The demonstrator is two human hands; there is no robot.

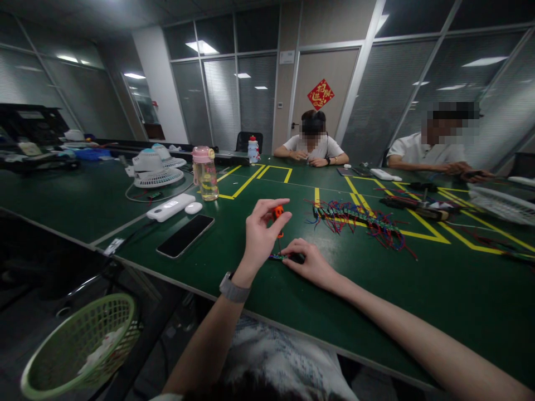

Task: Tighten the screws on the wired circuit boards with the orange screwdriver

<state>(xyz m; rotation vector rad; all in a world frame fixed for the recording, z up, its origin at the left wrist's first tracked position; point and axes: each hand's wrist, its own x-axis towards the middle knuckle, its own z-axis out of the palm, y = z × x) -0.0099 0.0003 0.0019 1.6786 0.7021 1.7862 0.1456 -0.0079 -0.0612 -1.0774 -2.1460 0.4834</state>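
Near the front edge of the green surface [376, 267], the left hand [258, 234] curls loosely around an upright orange screwdriver [279, 211] over a small circuit board [276, 258], which the right hand [311, 264] pinches, apparently for steadiness.

Orange-handled tool [278, 212] upright over a small circuit board [276, 257]
The left hand [259, 231] curves around the handle; the right hand's [311, 262] fingers pinch the board on the green desk [234, 259] (red-and-blue-wired boards [355, 215] lie beyond).
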